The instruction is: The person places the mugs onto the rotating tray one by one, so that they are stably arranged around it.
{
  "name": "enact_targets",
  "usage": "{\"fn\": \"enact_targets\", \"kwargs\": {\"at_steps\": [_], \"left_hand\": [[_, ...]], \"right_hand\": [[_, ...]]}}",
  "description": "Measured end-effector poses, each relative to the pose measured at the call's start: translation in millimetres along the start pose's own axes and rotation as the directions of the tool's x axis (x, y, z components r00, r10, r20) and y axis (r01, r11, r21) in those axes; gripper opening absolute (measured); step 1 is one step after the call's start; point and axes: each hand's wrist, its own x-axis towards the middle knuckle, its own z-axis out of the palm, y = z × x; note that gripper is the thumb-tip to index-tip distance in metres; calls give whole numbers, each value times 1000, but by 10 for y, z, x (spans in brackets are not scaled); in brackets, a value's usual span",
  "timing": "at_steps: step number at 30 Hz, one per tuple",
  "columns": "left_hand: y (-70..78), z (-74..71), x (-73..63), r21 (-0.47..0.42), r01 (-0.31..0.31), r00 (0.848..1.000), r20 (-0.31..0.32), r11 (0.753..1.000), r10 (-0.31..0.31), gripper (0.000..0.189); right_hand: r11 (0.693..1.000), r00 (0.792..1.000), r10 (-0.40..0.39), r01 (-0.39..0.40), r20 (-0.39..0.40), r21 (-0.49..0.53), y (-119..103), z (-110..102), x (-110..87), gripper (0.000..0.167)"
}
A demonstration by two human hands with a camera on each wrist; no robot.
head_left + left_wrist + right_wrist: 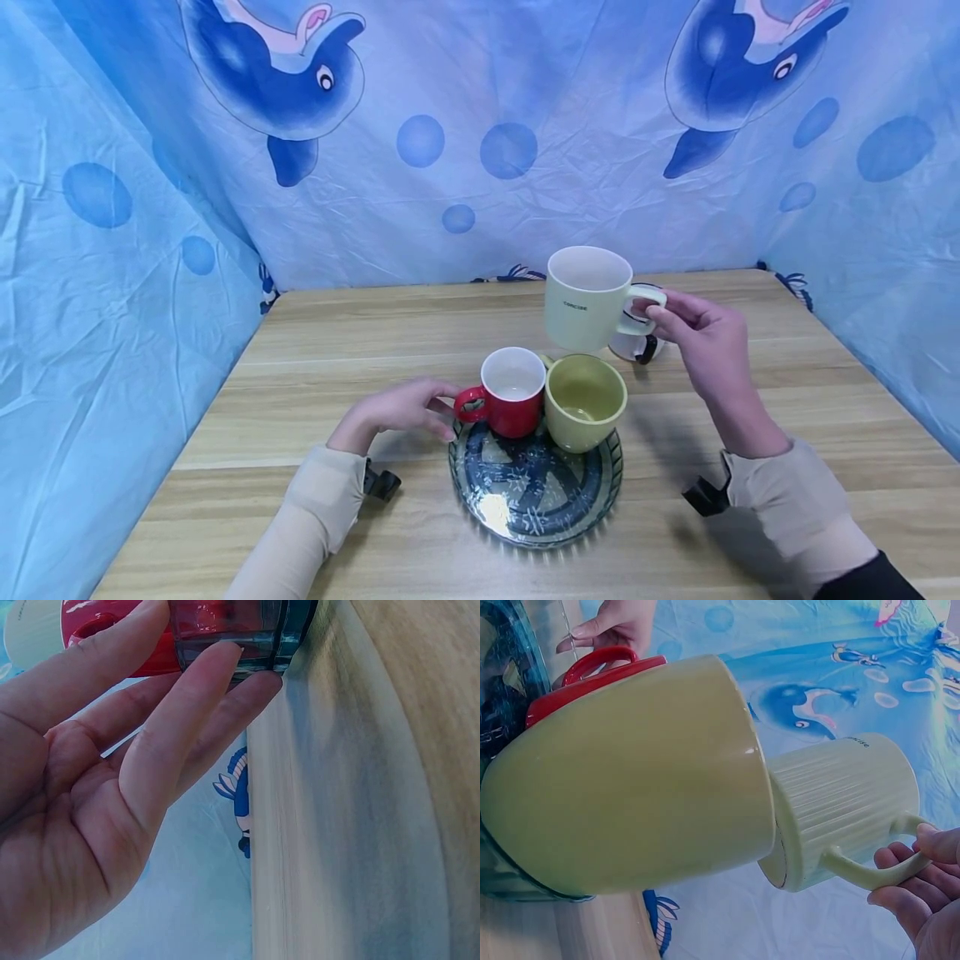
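Observation:
My right hand pinches the handle of a pale green ribbed mug, holding it upright in the air behind the tray. Dark lettering shows on its side. A round patterned glass tray carries a red mug with a white inside and, to its right, a yellow-green mug. In the right wrist view the yellow-green mug overlaps the raised one. My left hand is at the tray's left rim beside the red handle, its fingers extended along the glass side.
Behind the raised mug, partly hidden, is a white cup with a dark handle on the wooden table. A blue dolphin-print curtain borders the table at the back and both sides.

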Motion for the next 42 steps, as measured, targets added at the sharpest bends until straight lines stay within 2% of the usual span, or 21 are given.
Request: {"fn": "enact_targets", "kwargs": {"at_steps": [6,8,17,22,29,36,42], "left_hand": [[0,4,0,-8,19,1000,-2,1000,-19,50],[3,5,9,-11,24,1000,-2,1000,-24,50],[56,14,18,-33,48,999,4,998,-48,53],[65,23,22,-48,54,999,10,997,-54,56],[55,14,3,25,15,1000,-6,1000,-15,64],[40,18,-14,59,22,999,-32,998,-20,72],[57,21,-18,10,32,999,-21,999,-32,77]], "right_hand": [[1000,1000,8,-8,-8,-4,-15,-95,-37,19],[1000,1000,5,-4,-11,25,-19,-134,-48,17],[991,1000,-22,21,6,128,-38,-329,-126,20],[992,1000,-11,12,-9,126,-37,-429,-197,22],[994,1000,-4,6,-20,107,-76,-531,-277,25],[988,1000,-9,10,-10,155,-136,-593,-377,26],[987,999,-35,34,4,158,-184,-590,-458,26]]}}
